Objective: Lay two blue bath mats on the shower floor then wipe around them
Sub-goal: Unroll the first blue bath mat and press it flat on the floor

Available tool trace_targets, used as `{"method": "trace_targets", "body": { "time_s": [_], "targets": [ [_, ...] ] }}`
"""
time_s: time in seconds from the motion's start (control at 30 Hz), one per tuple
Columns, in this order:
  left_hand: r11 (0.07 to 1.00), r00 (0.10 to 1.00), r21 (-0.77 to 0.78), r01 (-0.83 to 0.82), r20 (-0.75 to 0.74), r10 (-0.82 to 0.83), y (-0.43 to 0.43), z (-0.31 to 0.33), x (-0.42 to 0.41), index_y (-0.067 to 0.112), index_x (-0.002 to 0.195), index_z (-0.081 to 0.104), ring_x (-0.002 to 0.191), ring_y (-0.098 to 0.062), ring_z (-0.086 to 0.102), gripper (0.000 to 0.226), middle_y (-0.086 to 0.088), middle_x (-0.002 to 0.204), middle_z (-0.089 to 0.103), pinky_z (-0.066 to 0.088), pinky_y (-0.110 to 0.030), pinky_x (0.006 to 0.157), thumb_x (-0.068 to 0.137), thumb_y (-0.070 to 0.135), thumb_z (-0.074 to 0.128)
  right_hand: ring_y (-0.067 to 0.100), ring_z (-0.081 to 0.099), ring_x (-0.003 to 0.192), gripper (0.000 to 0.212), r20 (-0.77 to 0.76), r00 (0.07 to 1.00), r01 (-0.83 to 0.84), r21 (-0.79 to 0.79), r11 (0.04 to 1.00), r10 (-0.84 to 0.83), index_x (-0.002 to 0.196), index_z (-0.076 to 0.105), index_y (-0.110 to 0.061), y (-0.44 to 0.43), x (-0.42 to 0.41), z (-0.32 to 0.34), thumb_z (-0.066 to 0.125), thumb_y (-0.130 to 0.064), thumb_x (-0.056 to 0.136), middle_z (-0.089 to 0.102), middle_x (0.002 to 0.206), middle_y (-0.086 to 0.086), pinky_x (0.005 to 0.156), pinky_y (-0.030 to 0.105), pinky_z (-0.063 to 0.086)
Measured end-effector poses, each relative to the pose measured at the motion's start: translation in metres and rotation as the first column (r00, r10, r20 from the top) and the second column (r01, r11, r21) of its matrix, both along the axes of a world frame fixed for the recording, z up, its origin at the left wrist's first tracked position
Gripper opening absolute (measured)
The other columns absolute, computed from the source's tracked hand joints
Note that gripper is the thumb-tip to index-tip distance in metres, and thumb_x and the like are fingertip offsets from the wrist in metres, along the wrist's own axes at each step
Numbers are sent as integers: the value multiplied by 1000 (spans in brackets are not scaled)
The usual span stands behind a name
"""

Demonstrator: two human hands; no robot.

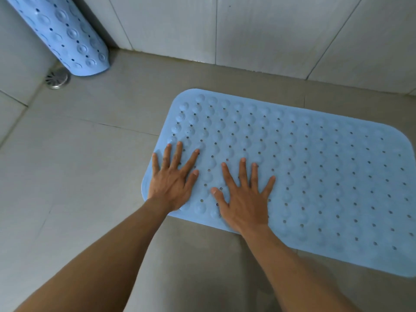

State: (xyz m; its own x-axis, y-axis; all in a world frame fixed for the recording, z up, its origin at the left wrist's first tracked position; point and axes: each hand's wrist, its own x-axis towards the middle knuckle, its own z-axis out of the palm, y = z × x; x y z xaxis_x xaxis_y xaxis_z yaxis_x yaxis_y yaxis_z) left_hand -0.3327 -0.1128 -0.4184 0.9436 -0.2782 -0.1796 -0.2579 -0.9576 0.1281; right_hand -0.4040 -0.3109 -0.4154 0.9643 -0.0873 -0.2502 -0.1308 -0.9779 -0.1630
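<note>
Under both flat, spread hands, left hand (172, 181) and right hand (244, 199), gripping nothing, the mat (315, 176) may slide if pressed unevenly.

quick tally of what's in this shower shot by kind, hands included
blue bath mats: 2 (flat mat; curled mat propped in the corner)
metal floor drains: 1 (drain)
hands: 2 (left hand, right hand, both spread on the flat mat)
total: 5
</note>
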Motion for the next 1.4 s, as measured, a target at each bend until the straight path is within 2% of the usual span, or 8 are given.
{"method": "trace_targets", "body": {
  "time_s": [0.27,0.43,0.57,0.67,0.77,1.03,1.23,1.4],
  "targets": [
    [1000,1000,13,-4,-22,4,-6,2,3,50,155,6,153,-33,-9,57,-4,168,-7,-3,-65,118,99,60,9,35,-15,152,66,-44,999,-19,-11,1000,18,156,-10,-44,3,5,1,9,-68,97,-17,167,7,113,72,-8],
    [999,1000,38,-4,4,4,-10,3,10,45,151,28,152,-37,4,55,-2,167,8,6,-68,116,99,60,17,39,-3,153,70,-36,999,-29,-69,997,26,158,4,-40,6,7,0,14,-69,95,1,168,12,110,76,-6],
    [1000,1000,15,-4,13,4,-8,-5,11,45,157,5,153,-32,-12,57,1,168,-4,-3,-68,116,103,58,16,43,3,152,71,-12,999,-53,-60,997,52,158,20,-31,8,12,0,20,-66,97,13,165,20,114,72,-2],
    [1000,1000,27,-16,7,16,-9,-6,12,42,157,-9,152,-30,-17,60,4,168,-11,-5,-69,116,103,58,14,36,-2,154,71,9,998,-56,-59,997,57,159,12,-30,6,12,-4,15,-66,98,4,167,16,114,72,-1],
    [999,999,30,-29,-13,30,-9,-6,13,42,157,-9,152,-30,-17,61,4,168,-10,-4,-69,116,103,57,15,34,-5,154,74,5,999,-52,-59,997,53,160,-2,-31,7,12,-5,14,-67,98,-5,168,12,114,71,0],
    [999,1000,31,-12,-20,13,-9,-3,11,39,158,-7,153,-30,-15,61,0,168,-8,1,-68,117,104,54,16,34,-3,154,73,-3,999,-48,-40,998,48,160,2,-29,8,13,-1,19,-64,99,-2,167,15,116,70,2],
    [999,999,47,-12,-32,14,-10,-1,11,42,156,-11,151,-26,-24,60,4,166,-17,-6,-64,119,102,59,9,32,-6,154,73,8,999,-45,-22,999,45,160,0,-25,6,11,-1,14,-63,99,-4,167,15,118,67,2],
    [996,996,80,-27,-81,34,-10,3,14,43,154,-17,150,-27,-25,62,3,165,-21,-10,-67,116,96,60,-2,23,-15,153,70,-16,999,-38,129,991,40,159,-4,-30,3,16,7,6,-59,96,-15,166,6,119,60,-13]
  ]
}}
